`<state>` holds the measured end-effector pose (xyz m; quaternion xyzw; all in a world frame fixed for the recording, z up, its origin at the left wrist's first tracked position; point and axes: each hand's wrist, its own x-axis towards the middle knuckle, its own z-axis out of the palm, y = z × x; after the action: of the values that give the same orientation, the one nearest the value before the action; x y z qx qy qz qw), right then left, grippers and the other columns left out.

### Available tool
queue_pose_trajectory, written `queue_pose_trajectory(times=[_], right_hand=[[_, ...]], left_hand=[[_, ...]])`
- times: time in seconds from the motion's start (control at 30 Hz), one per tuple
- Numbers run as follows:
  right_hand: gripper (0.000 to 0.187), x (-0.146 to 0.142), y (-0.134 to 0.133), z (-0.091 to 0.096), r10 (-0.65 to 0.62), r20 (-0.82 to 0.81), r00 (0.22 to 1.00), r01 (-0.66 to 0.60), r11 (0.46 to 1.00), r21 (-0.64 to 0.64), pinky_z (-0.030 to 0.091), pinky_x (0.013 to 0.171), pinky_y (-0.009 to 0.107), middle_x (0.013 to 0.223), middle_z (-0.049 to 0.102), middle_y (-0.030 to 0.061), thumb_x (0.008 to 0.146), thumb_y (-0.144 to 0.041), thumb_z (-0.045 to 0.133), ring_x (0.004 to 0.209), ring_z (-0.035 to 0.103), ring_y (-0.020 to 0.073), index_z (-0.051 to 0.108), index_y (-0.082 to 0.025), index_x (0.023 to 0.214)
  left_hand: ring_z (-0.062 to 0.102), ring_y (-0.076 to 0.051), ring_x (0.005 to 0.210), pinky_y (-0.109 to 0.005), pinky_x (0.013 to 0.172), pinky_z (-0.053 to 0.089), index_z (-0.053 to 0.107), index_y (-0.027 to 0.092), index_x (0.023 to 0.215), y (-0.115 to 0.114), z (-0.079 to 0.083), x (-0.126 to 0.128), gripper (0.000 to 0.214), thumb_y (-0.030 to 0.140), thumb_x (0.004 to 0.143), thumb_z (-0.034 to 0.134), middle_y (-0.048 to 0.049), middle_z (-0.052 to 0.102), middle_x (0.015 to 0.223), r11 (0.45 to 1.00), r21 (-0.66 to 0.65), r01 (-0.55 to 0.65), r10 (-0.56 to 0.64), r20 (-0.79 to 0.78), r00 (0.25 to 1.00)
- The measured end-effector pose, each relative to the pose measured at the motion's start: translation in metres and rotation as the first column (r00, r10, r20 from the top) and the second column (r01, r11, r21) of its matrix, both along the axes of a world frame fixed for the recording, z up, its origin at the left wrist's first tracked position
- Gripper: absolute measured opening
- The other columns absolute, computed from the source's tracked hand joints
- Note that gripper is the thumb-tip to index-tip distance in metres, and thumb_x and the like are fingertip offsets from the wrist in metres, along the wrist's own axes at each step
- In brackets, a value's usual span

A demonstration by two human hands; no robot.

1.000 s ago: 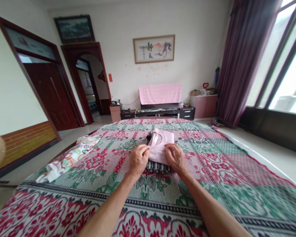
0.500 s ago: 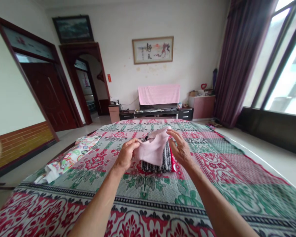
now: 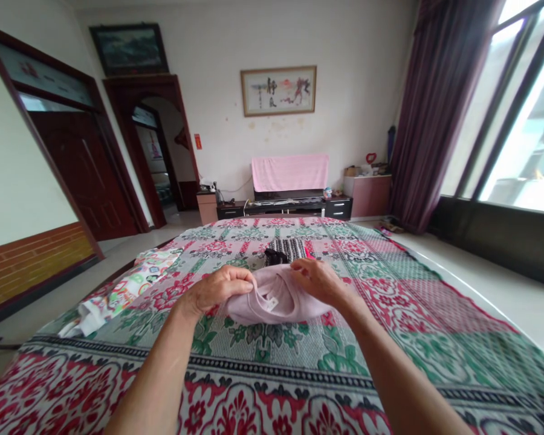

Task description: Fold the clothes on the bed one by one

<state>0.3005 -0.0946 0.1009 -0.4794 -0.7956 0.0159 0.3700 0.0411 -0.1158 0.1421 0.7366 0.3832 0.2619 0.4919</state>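
Observation:
A pale pink shirt [image 3: 281, 308] lies bunched on the patterned blanket, its round neckline toward me and a small white label inside the collar. My left hand [image 3: 220, 289] pinches the collar at its left side between thumb and fingers. On the shirt's right, my right hand [image 3: 320, 281] is closed on the cloth with bent fingers; part of its grip is hidden. Just beyond the shirt sits a black-and-white striped knitted item [image 3: 289, 248] with a black part at its left and red showing at its right.
A patterned white garment [image 3: 127, 290] lies at the left of the blanket [image 3: 263, 386]. Past the far edge stands a low black cabinet [image 3: 339, 209], with a pink cloth [image 3: 290, 172] draped above it. A purple curtain [image 3: 435, 121] hangs at the right by the window.
The pink shirt came down toward me from over the striped item and spread wider, its neckline opening. Both hands moved nearer, and the right hand, fingers extended before, closed on the cloth.

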Motion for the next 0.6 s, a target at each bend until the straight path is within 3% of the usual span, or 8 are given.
queue_pose_trajectory(times=[0.17, 0.3, 0.4, 0.47, 0.53, 0.6], right_hand=[[0.020, -0.008, -0.002, -0.004, -0.040, 0.104, 0.994, 0.044, 0.998, -0.039, 0.035, 0.053, 0.026, 0.074, 0.066, 0.0046, 0.075, -0.041, 0.061, 0.061, 0.056, 0.0142, 0.067, -0.022, 0.078], [0.012, -0.009, 0.002, -0.010, -0.080, 0.181, 0.980, 0.084, 0.996, -0.012, 0.032, 0.053, 0.026, 0.067, 0.064, 0.0039, 0.071, -0.022, 0.057, 0.059, 0.053, 0.0136, 0.064, -0.021, 0.062], [0.022, -0.004, 0.003, -0.007, -0.111, 0.122, 0.986, 0.114, 0.993, -0.025, 0.031, 0.052, 0.025, 0.060, 0.064, 0.0021, 0.071, -0.013, 0.048, 0.053, 0.051, 0.0125, 0.064, -0.022, 0.059], [0.023, 0.000, 0.002, 0.001, -0.138, -0.002, 0.990, 0.138, 0.990, -0.019, 0.033, 0.053, 0.025, 0.059, 0.064, 0.0011, 0.073, -0.015, 0.048, 0.053, 0.052, 0.0128, 0.067, -0.023, 0.064], [0.023, 0.005, 0.000, 0.012, -0.164, -0.217, 0.962, 0.170, 0.986, 0.007, 0.036, 0.054, 0.025, 0.064, 0.065, 0.0008, 0.075, -0.020, 0.047, 0.056, 0.055, 0.0136, 0.070, -0.023, 0.075], [0.025, 0.008, -0.002, 0.023, -0.132, -0.469, 0.873, 0.153, 0.988, 0.007, 0.038, 0.054, 0.024, 0.066, 0.064, 0.0005, 0.079, -0.027, 0.046, 0.057, 0.055, 0.0137, 0.069, -0.022, 0.088]], left_hand=[[0.048, -0.009, 0.054, -0.020, 0.052, 0.036, 0.072, 0.018, 0.080, 0.001, 0.002, -0.007, 0.020, 0.034, 0.073, 0.062, 0.0001, 0.062, 0.065, 0.997, 0.077, 0.008, -0.007, -0.021, 1.000], [0.054, -0.012, 0.062, -0.022, 0.058, 0.041, 0.073, 0.018, 0.089, 0.001, 0.003, -0.013, 0.024, 0.032, 0.071, 0.065, -0.0027, 0.067, 0.074, 0.994, 0.105, 0.030, -0.024, -0.061, 0.998], [0.057, -0.014, 0.066, -0.024, 0.062, 0.044, 0.074, 0.018, 0.090, 0.002, 0.003, -0.015, 0.025, 0.031, 0.071, 0.065, -0.0038, 0.069, 0.077, 0.990, 0.139, 0.005, 0.007, -0.085, 0.996], [0.057, -0.014, 0.066, -0.023, 0.062, 0.044, 0.073, 0.018, 0.085, 0.006, 0.002, -0.015, 0.021, 0.031, 0.071, 0.063, -0.0030, 0.068, 0.075, 0.971, 0.225, -0.077, 0.091, -0.052, 0.995], [0.055, -0.013, 0.062, -0.022, 0.058, 0.042, 0.072, 0.018, 0.082, 0.012, 0.001, -0.014, 0.019, 0.031, 0.072, 0.061, -0.0011, 0.066, 0.071, 0.896, 0.353, -0.269, 0.261, 0.073, 0.963], [0.053, -0.011, 0.058, -0.020, 0.055, 0.041, 0.070, 0.019, 0.086, 0.018, -0.001, -0.012, 0.021, 0.032, 0.074, 0.059, 0.0009, 0.064, 0.067, 0.729, 0.443, -0.522, 0.453, 0.259, 0.853]])
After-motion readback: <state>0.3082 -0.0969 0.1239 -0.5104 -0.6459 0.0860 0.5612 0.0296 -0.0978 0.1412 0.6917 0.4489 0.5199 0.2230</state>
